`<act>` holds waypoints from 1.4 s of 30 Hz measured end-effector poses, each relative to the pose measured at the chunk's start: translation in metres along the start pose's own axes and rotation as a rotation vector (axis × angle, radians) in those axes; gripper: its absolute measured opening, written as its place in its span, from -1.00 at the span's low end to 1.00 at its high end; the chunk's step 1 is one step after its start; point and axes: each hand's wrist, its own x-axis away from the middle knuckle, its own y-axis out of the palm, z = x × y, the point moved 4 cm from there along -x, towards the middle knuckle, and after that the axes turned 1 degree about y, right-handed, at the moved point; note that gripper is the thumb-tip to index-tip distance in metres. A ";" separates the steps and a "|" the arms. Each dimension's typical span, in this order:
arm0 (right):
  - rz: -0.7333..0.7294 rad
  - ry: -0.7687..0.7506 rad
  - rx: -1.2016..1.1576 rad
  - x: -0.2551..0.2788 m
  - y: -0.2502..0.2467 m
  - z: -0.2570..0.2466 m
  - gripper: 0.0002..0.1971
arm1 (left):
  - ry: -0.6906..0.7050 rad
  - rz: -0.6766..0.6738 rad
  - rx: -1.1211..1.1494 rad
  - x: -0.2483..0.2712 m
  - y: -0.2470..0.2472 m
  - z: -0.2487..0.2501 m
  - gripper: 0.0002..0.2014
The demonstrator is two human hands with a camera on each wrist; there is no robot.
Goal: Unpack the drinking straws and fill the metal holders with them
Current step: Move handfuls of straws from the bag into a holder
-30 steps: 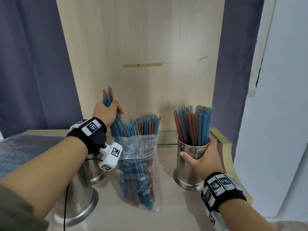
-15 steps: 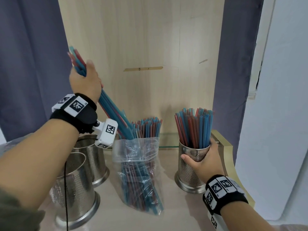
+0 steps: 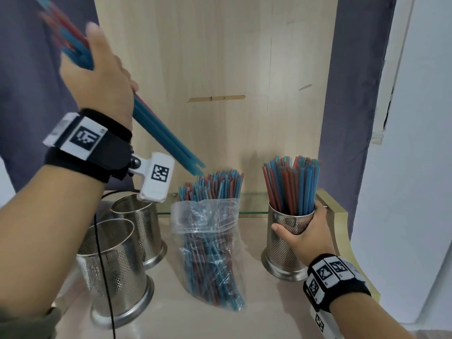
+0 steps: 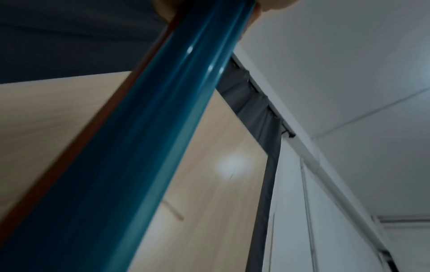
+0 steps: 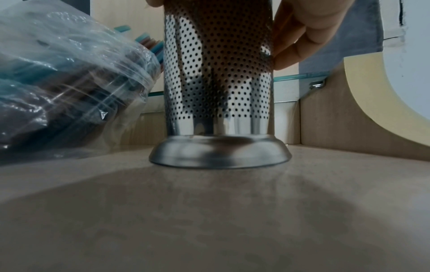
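A bunch of straws (image 3: 156,133) is gripped in the left hand (image 3: 97,77), fingers curled round it, held high. Long axis is slanted, lower tips pointing down-right, just above the bag (image 3: 208,231) of remaining straws. The filled holder (image 3: 288,238) is steadied by the right hand (image 3: 305,236), fingers wrapped round its wall. Two empty holders (image 3: 117,272) stand directly below the left arm, nearer than the filled one.

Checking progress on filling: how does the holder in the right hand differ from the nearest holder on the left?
The right holder is packed with upright straws and gripped by the right hand; the near left holder looks empty and stands untouched. Both are perforated metal cylinders, upright on flared bases.
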 end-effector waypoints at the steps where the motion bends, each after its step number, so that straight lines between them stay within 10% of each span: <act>1: 0.002 -0.001 0.001 0.000 0.000 -0.001 0.09 | -0.019 -0.066 -0.053 0.009 0.006 -0.002 -0.72; 8: -0.005 -0.005 -0.003 0.001 -0.001 -0.003 0.07 | -0.633 -0.681 -0.816 0.082 -0.009 -0.112 -0.62; 14: -0.002 -0.010 -0.002 0.000 0.000 0.000 0.07 | -0.399 -0.965 -1.387 0.124 -0.020 -0.154 -0.53; 25: -0.011 -0.012 0.007 -0.004 0.003 0.006 0.13 | -0.386 -0.955 -1.598 0.132 -0.018 -0.183 -0.52; 35: -0.016 -0.014 -0.008 -0.003 0.003 0.008 0.15 | -0.668 -0.746 -1.378 0.126 -0.041 -0.185 -0.59; 39: -0.013 -0.009 -0.003 -0.004 0.004 0.009 0.19 | -0.692 -0.644 -1.185 0.122 -0.045 -0.183 -0.26; 42: -0.015 -0.006 0.001 -0.005 0.004 0.010 0.20 | -0.624 -0.591 -0.979 0.114 -0.038 -0.169 -0.75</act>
